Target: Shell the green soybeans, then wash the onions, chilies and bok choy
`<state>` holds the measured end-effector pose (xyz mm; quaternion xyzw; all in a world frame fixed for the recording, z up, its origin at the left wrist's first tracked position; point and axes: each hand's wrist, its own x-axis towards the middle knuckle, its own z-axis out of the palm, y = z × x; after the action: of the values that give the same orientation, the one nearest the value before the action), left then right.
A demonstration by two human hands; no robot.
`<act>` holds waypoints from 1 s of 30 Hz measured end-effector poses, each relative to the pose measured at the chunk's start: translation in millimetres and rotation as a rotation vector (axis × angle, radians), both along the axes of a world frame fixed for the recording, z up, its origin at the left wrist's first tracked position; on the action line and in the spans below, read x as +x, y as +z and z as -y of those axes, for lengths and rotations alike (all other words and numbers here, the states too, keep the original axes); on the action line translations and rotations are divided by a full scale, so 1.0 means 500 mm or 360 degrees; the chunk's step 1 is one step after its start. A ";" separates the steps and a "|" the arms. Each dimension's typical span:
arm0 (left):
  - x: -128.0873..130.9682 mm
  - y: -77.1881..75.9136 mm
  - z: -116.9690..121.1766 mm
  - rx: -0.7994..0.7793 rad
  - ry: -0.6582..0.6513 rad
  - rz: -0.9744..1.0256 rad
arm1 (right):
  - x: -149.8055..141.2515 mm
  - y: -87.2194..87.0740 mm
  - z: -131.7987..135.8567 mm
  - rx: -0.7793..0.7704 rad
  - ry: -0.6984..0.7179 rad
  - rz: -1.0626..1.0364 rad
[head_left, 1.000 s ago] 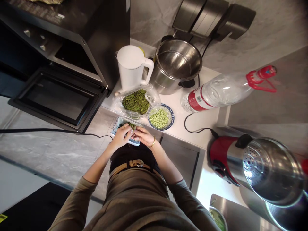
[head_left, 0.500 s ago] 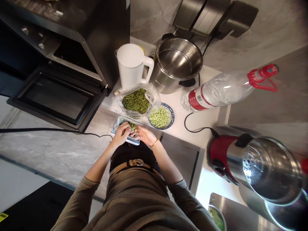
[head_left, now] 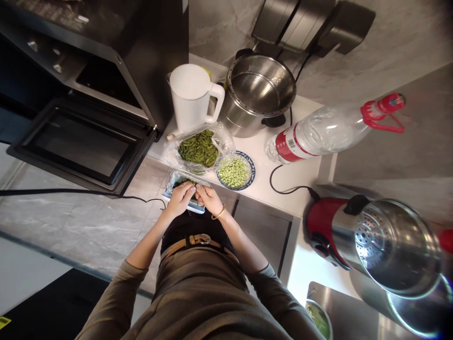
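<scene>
My left hand (head_left: 182, 195) and my right hand (head_left: 208, 196) meet at the fingertips, both pinched closed, over a small lined bin (head_left: 170, 186) at my waist. Between them is an edamame pod, now almost wholly hidden by the fingers. Dark green pods or husks show inside the bin behind the hands. On the counter just beyond lies an open clear plastic bag (head_left: 224, 137) of edamame pods (head_left: 198, 147). Touching it on the right is a blue-rimmed plate (head_left: 252, 169) with shelled pale green beans (head_left: 233, 173).
Behind the bag stand a white jug (head_left: 191, 97) and a steel pot (head_left: 244, 115). A large clear bottle (head_left: 325, 130) with a red cap is to their right. At left an oven door (head_left: 81, 144) hangs open. A red-and-steel appliance (head_left: 325, 222) stands at right.
My right hand has moved slightly left and its fingers have closed in against my left fingertips. The green pod seen between the hands is now covered. The view has shifted slightly.
</scene>
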<state>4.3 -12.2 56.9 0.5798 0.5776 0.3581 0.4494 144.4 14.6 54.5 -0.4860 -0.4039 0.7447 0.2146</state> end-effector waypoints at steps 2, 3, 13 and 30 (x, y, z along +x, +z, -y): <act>0.004 0.000 -0.001 -0.0119 0.0068 0.0185 | 0.002 0.006 0.002 0.0065 0.0012 -0.0024; 0.006 -0.001 -0.001 -0.0163 0.0103 0.0253 | 0.003 0.009 0.002 0.0097 0.0027 -0.0023; 0.028 -0.008 -0.003 0.0187 0.0217 -0.0502 | -0.010 0.015 -0.001 -0.0234 -0.0208 -0.0178; -0.020 -0.099 0.020 -0.0123 0.0041 -0.0808 | 0.039 -0.021 -0.019 -0.0678 -0.0614 -0.0395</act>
<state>-5.4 -22.0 7.5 0.6261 0.6926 0.1843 0.3072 163.8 24.3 44.2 -0.4932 -0.1098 0.8117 0.2930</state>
